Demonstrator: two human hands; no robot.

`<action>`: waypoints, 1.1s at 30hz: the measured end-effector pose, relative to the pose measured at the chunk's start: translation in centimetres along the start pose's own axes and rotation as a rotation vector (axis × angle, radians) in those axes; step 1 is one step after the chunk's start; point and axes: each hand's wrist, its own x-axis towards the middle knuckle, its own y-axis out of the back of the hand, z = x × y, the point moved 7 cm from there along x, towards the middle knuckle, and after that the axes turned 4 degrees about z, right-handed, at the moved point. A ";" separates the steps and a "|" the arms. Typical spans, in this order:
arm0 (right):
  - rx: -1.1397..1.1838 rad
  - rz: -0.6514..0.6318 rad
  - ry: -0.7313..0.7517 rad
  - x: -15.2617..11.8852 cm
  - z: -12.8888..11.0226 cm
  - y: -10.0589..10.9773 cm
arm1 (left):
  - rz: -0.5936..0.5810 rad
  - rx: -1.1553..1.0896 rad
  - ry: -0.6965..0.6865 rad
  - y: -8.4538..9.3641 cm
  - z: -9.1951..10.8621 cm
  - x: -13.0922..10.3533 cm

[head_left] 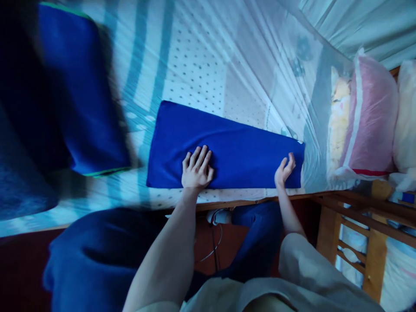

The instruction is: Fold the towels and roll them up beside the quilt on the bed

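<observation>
A folded piece of plain blue cloth [240, 151] lies flat along the near edge of the bed, wider at its left end and with a small white tag at its upper right corner. On its left half rests my left hand [196, 169], palm down with the fingers spread and light creases around it. My right hand [285, 170] is over the right end of the cloth, turned on its side, its fingers loosely bent and apart. I cannot tell whether it touches the fabric. Neither hand grips anything that shows.
At the left lies a folded dark blue cloth with green edging [84, 95], beside other dark fabric [22, 173]. A patterned bed sheet [195, 65] spreads behind. Pink pillow [373, 117] at the right; a wooden frame [352, 242] stands below it.
</observation>
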 end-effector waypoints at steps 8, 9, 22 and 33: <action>0.835 -0.329 -0.841 -21.9 -3.2 -1.2 | 0.005 -0.009 -0.007 0.2 0.2 0.0; 0.880 -0.339 -0.938 -22.7 -3.4 -1.5 | 0.007 -0.008 -0.008 0.2 0.2 0.0; 0.804 -0.630 -1.164 -19.6 -3.3 -6.5 | 0.035 -0.005 -0.015 0.3 0.2 0.0; 0.878 -0.636 -1.012 -20.2 -3.1 -7.1 | 0.018 0.058 -0.030 0.0 0.2 0.0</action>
